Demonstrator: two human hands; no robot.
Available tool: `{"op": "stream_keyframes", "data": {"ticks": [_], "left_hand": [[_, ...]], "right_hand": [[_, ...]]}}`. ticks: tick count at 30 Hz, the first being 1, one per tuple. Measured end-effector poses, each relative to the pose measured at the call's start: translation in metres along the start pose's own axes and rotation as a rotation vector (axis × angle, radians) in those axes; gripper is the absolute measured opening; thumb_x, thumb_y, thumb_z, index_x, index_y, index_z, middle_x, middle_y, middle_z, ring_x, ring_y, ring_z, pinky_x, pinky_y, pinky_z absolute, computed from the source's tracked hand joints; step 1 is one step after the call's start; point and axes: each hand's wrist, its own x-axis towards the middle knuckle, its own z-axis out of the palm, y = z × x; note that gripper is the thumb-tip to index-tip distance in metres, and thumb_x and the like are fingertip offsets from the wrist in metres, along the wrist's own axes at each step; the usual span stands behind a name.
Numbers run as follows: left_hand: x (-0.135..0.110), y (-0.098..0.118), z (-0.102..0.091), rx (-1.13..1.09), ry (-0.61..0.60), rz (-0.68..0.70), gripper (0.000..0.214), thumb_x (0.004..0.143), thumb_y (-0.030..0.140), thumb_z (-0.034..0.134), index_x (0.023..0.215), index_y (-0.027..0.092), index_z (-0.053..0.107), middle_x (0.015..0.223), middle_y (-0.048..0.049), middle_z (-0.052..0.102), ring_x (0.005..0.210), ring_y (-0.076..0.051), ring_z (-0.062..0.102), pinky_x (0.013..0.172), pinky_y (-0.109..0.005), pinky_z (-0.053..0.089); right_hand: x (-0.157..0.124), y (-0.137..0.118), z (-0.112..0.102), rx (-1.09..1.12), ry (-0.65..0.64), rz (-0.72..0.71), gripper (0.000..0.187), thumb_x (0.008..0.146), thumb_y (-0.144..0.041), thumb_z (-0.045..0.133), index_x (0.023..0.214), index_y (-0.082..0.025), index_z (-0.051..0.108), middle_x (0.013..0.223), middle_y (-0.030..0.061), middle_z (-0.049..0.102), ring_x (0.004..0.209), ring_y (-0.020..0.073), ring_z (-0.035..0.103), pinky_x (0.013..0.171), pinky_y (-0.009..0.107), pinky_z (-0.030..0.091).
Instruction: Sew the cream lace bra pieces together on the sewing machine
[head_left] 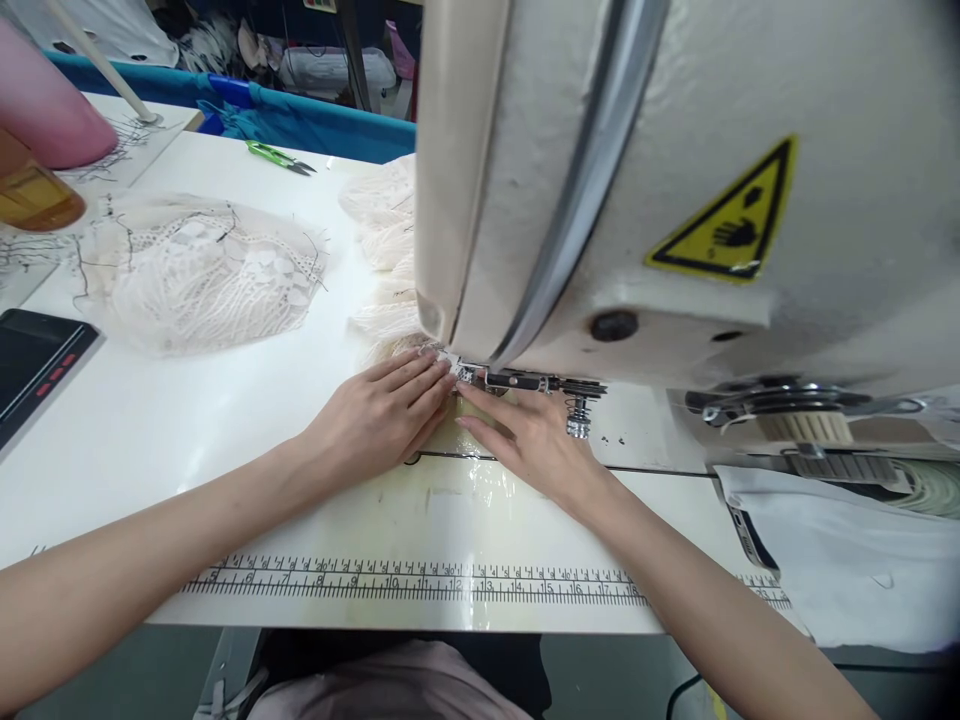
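Observation:
Both hands rest on the sewing machine bed, close to the presser foot (466, 374). My left hand (382, 412) lies flat with fingers stretched out, its tips on the near end of pale lace fabric (386, 305). To the right of the foot, my right hand (541, 440) has its thumb and index finger apart, pointing at the foot; the machine parts cover its other fingers. The sewing machine head (465, 180) hides some of the lace behind it. Any cloth right under the fingertips is hard to make out.
Another lace piece (214, 275) lies at left, near a black device (41, 365). Green thread snips (279, 157) sit farther back. Pink (49, 95) and orange thread cones (34, 190) stand at far left. White cloth (862, 570) lies right; a ruler strip (420, 582) runs along the front.

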Motion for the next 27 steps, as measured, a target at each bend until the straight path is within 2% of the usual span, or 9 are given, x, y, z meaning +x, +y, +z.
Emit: {"op": "stream_keyframes", "data": {"ticks": [4, 9, 13, 16, 19, 23, 27], "left_hand": [[0.001, 0.0, 0.001, -0.001, -0.017, -0.022, 0.028, 0.099, 0.023, 0.049, 0.113, 0.008, 0.069, 0.118, -0.0137, 0.07, 0.111, -0.026, 0.067, 0.1, -0.04, 0.055], [0.001, 0.001, 0.002, 0.015, -0.021, -0.034, 0.03, 0.099, 0.026, 0.048, 0.112, 0.007, 0.068, 0.117, -0.0145, 0.07, 0.113, -0.026, 0.066, 0.101, -0.04, 0.054], [0.001, 0.001, 0.002, 0.041, -0.024, -0.037, 0.032, 0.099, 0.028, 0.048, 0.114, 0.007, 0.067, 0.119, -0.0147, 0.069, 0.114, -0.027, 0.065, 0.1, -0.039, 0.054], [0.002, 0.0, 0.003, 0.047, -0.021, -0.05, 0.031, 0.098, 0.028, 0.049, 0.113, 0.007, 0.068, 0.118, -0.0145, 0.07, 0.114, -0.027, 0.065, 0.099, -0.039, 0.054], [0.004, 0.0, 0.003, 0.037, -0.014, -0.068, 0.031, 0.098, 0.028, 0.049, 0.111, 0.009, 0.069, 0.115, -0.0133, 0.071, 0.113, -0.027, 0.066, 0.098, -0.04, 0.054], [0.004, 0.002, 0.001, 0.043, -0.032, -0.076, 0.032, 0.099, 0.03, 0.048, 0.111, 0.009, 0.068, 0.114, -0.0131, 0.072, 0.113, -0.027, 0.066, 0.099, -0.042, 0.052], [0.002, 0.003, -0.002, 0.066, -0.048, -0.093, 0.034, 0.099, 0.034, 0.047, 0.111, 0.009, 0.067, 0.112, -0.0129, 0.072, 0.111, -0.027, 0.066, 0.095, -0.041, 0.053]], "right_hand": [[0.0, 0.003, 0.005, 0.0, -0.025, 0.005, 0.044, 0.095, -0.045, 0.055, 0.137, -0.032, 0.054, 0.087, 0.0033, 0.07, 0.077, 0.0178, 0.063, 0.078, 0.037, 0.049], [0.002, 0.004, 0.004, 0.005, 0.025, -0.038, 0.044, 0.094, -0.041, 0.058, 0.136, -0.032, 0.054, 0.094, 0.0051, 0.07, 0.085, 0.0209, 0.064, 0.073, 0.035, 0.05], [0.005, 0.003, 0.001, -0.026, 0.007, -0.02, 0.039, 0.096, -0.044, 0.054, 0.132, -0.031, 0.058, 0.089, 0.0056, 0.071, 0.085, 0.0209, 0.066, 0.069, 0.033, 0.05], [0.007, 0.002, -0.003, -0.001, 0.013, -0.008, 0.035, 0.096, -0.045, 0.052, 0.124, -0.028, 0.064, 0.093, 0.0048, 0.073, 0.084, 0.0198, 0.068, 0.072, 0.033, 0.051], [0.01, 0.001, -0.009, 0.126, 0.06, 0.062, 0.029, 0.095, -0.044, 0.054, 0.112, -0.026, 0.07, 0.098, 0.0017, 0.075, 0.086, 0.018, 0.07, 0.08, 0.034, 0.053], [0.015, 0.0, -0.018, 0.257, 0.115, 0.179, 0.024, 0.093, -0.041, 0.058, 0.103, -0.023, 0.072, 0.094, 0.0005, 0.077, 0.087, 0.0167, 0.072, 0.085, 0.032, 0.054], [0.014, 0.002, -0.02, 0.279, 0.124, 0.167, 0.023, 0.095, -0.04, 0.054, 0.097, -0.025, 0.072, 0.081, 0.0011, 0.074, 0.082, 0.0167, 0.071, 0.081, 0.032, 0.055]]}}
